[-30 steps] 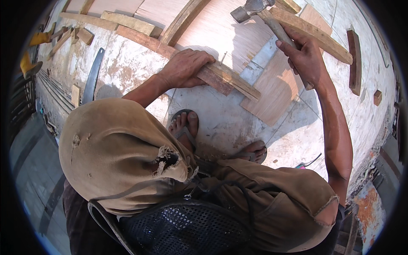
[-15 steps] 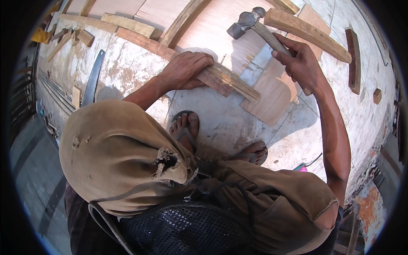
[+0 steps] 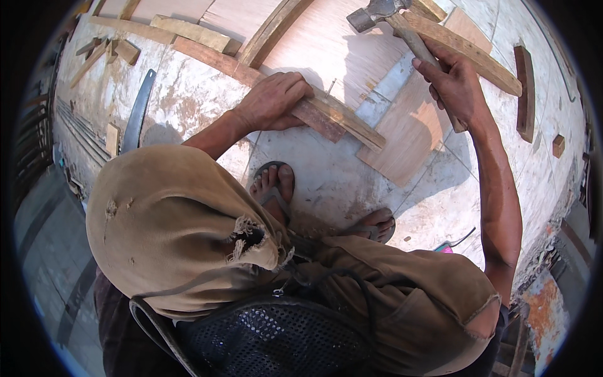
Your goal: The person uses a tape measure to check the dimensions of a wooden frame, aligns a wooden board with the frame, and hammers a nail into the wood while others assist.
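Observation:
My right hand [image 3: 455, 88] is wrapped round the wooden handle of a ball-peen hammer [image 3: 411, 43]. Its metal head is up at the far edge of the view, beyond a nail [image 3: 330, 87] and apart from it. That nail stands upright in a pale wooden strip [image 3: 355, 124], its shank sticking out. Under and beside the strip lies a reddish wooden strip [image 3: 321, 120]. Closed over both strips, just left of the nail, is my left hand [image 3: 276, 100]; its fingertips are partly hidden.
Wooden battens [image 3: 273, 34] lie across plywood panels [image 3: 226, 22] at the far side. A plywood piece [image 3: 402, 141] is on the floor to the right, near a thick timber [image 3: 468, 50] and a dark block [image 3: 524, 94]. A handsaw [image 3: 138, 113] lies left, beside thin rods [image 3: 81, 135].
The hammer has risen away from the nail, its head shifting farther off and slightly right. My right hand has moved a little right with it. My left hand has stayed on the strips.

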A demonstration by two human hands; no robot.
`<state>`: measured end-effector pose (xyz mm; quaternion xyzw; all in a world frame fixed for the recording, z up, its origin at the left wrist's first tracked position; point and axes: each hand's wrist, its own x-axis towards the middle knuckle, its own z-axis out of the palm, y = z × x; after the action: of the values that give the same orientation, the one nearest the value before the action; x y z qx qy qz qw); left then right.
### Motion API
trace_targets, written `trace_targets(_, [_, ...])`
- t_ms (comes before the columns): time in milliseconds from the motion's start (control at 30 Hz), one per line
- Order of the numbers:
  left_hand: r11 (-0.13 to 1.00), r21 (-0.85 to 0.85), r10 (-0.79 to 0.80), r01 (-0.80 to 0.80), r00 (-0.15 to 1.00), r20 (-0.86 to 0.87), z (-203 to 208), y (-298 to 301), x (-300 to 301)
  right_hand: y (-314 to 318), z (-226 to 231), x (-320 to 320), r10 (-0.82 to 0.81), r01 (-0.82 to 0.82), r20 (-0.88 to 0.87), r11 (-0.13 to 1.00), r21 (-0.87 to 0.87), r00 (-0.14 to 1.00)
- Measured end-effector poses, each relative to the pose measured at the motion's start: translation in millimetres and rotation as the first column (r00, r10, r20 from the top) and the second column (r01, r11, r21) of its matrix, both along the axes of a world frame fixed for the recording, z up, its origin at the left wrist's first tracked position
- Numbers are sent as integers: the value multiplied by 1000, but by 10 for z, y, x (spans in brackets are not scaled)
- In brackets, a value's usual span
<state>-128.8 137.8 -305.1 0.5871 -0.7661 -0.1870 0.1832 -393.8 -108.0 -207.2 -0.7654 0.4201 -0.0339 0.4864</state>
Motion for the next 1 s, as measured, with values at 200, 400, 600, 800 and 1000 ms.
trace_targets(200, [997,70,40,-41,999,20,19,96,-11,24,78,31,325,-290,-172,935,204,930])
trace_targets(400, [1000,11,9,-9,1000,4,-1,73,24,-21,132,40,95,-95,-12,995,19,995])
trace_targets(600, [1000,9,6,-5,1000,-17,25,49,12,102,44,14,300,-263,-191,945,195,935])
trace_targets(800, [1000,-27,8,-9,1000,-28,5,99,8,-41,158,-48,255,-222,-180,957,186,950])
trace_targets(1000, [1000,-6,-19,19,1000,-10,-41,33,-1,72,2,-22,-40,40,10,999,28,999])
